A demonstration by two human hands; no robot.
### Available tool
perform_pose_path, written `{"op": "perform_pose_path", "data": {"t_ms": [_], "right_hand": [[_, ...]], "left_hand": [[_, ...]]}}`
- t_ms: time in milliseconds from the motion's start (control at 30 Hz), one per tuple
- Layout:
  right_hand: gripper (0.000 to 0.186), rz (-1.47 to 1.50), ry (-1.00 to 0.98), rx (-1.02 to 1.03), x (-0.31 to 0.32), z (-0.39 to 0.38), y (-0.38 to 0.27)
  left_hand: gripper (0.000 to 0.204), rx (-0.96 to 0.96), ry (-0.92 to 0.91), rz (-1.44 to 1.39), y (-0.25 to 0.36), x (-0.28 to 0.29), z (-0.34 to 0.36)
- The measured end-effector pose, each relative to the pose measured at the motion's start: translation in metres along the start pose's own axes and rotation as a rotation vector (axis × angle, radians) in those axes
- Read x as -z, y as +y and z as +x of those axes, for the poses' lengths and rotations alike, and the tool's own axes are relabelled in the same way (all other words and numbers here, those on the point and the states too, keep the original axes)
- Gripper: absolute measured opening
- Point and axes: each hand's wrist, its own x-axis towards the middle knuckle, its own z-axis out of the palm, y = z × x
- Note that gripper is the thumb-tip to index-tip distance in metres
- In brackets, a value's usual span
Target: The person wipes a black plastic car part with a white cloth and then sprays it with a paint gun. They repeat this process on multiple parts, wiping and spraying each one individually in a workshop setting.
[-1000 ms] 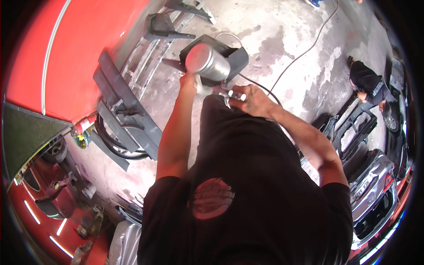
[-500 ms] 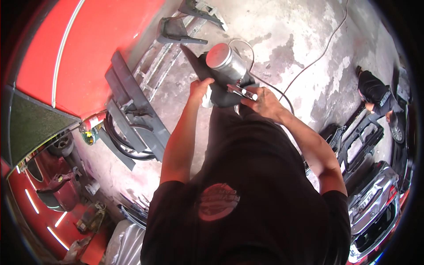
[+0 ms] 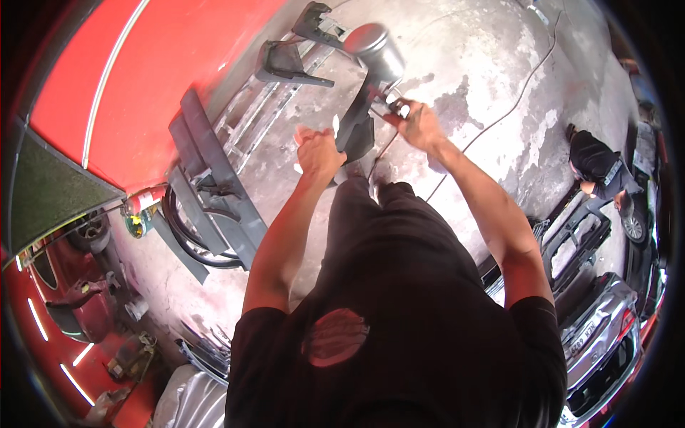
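Note:
My right hand (image 3: 419,127) is closed round the handle end of a spray gun (image 3: 385,100), whose silver metal cup (image 3: 382,57) tilts up and away. A dark hose hangs below the gun. Just left of the gun is a dark grey plastic panel (image 3: 357,135), long and angled, standing before my legs. My left hand (image 3: 319,153) is at the panel's left edge, fingers curled and slightly blurred. Bits of a white cloth (image 3: 335,127) show on both sides of that hand. Whether the left hand also grips the panel is hidden.
Grey trim panels (image 3: 221,178) lean at the left beside a red surface (image 3: 178,50). More dark parts (image 3: 285,64) lie on a metal frame ahead. A thin hose (image 3: 524,96) crosses the stained floor. A person (image 3: 599,167) bends near a car at the right, above a silver tailgate (image 3: 599,314).
My right hand has lifted the spray gun forward, away from my body. My left hand has turned, its fingers now pointing up and left. The dark panel stands more to view.

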Motion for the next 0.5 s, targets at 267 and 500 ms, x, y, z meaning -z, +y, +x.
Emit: {"op": "perform_pose_path", "data": {"t_ms": [267,500], "right_hand": [[0.041,0.156,-0.230,-0.021,0.026,-0.023,0.011],[0.040,0.175,-0.078,-0.102,0.011,-0.051,0.031]], "left_hand": [[0.061,0.053,-0.016,-0.188,-0.030,-0.006,-0.010],[0.050,0.155,0.006,-0.855,-0.068,-0.014,-0.015]]}}
